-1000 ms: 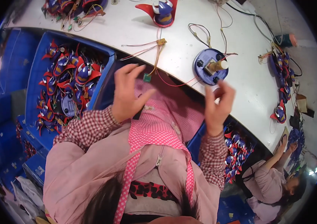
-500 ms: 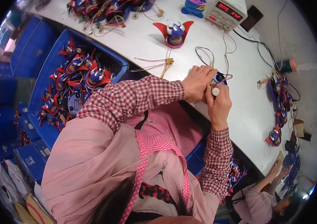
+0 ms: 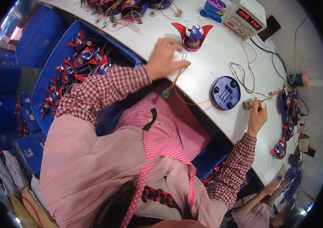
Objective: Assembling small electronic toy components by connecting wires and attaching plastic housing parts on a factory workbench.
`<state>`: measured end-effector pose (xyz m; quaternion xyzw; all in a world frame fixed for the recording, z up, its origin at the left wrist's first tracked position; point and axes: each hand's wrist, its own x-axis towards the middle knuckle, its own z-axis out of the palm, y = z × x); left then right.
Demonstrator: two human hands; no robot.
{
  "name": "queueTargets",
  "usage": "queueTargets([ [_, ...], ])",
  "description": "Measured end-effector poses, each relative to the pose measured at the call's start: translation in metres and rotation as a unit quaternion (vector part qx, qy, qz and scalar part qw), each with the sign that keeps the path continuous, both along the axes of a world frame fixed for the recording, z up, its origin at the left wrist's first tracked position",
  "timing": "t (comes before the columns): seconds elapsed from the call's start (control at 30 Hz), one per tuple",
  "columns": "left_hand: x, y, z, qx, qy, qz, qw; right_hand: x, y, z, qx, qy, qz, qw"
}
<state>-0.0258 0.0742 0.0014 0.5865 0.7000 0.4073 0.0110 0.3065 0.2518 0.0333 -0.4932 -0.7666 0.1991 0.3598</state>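
My left hand (image 3: 166,59) is over the near table edge, slightly blurred, fingers spread and nothing gripped. Its thumb is close to thin wires (image 3: 177,76), from which a small green circuit board (image 3: 165,93) hangs past the edge. A round purple toy base (image 3: 225,93) lies on the table, with an open battery compartment and dark posts facing up. To its right my right hand (image 3: 258,118) is closed on a tool with a pale round end (image 3: 262,105). A small grey block (image 3: 248,104) sits at its fingertips; whether it is held, I cannot tell.
A purple figure with red wings (image 3: 194,38) stands upright beyond my left hand. Behind are a power supply (image 3: 245,19) and a blue container (image 3: 213,9). Wired figures (image 3: 289,106) lie at right, and a blue bin (image 3: 125,53) of figures is at left. Another person (image 3: 258,211) works lower right.
My hands have separated: the left moved left to the wires, the right moved right with the pale-ended tool. The round purple base, previously mostly covered by my hands, is now uncovered on the table.
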Motion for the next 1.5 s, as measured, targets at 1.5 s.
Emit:
queueTargets([
  [1.5, 0.092, 0.058, 0.025, -0.015, -0.632, -0.219, 0.743, -0.065, -0.051, 0.009, -0.199, 0.229, 0.109, 0.947],
])
